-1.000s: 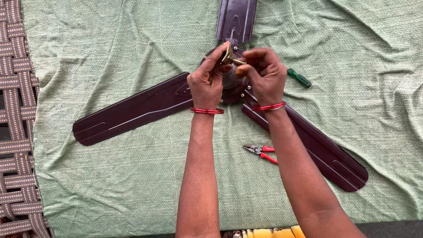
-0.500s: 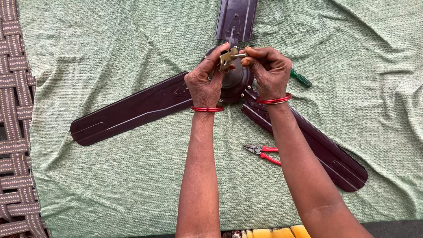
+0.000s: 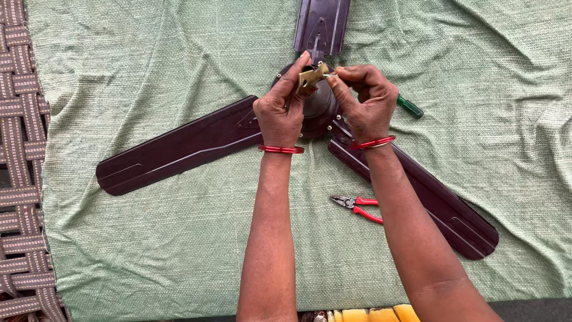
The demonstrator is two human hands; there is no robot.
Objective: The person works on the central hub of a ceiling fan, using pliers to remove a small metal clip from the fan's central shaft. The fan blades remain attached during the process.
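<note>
Both hands meet over the hub of a dark brown ceiling fan [image 3: 319, 107] laid flat on a green cloth [image 3: 149, 250]: the left hand [image 3: 279, 113] is closed around the near side of the hub, its fingertips pinching a small brass-coloured bracket [image 3: 311, 79] at the top, while the right hand [image 3: 368, 104] is curled shut with thumb and forefinger nipping the bracket's other edge. Whether a screw sits between the fingers cannot be told. The bracket is held above the motor housing, clear of the three blades [image 3: 179, 146] that spread left, right and away. It looks lightly gripped, so a slip could drop it, or any small fastener, into the weave of the cloth. Red-handled pliers [image 3: 357, 207] lie just beside the right forearm, where an elbow could knock them. A green-handled screwdriver [image 3: 410, 107] rests behind the right hand. Woven strapping [image 3: 21, 149] borders the cloth at left
</note>
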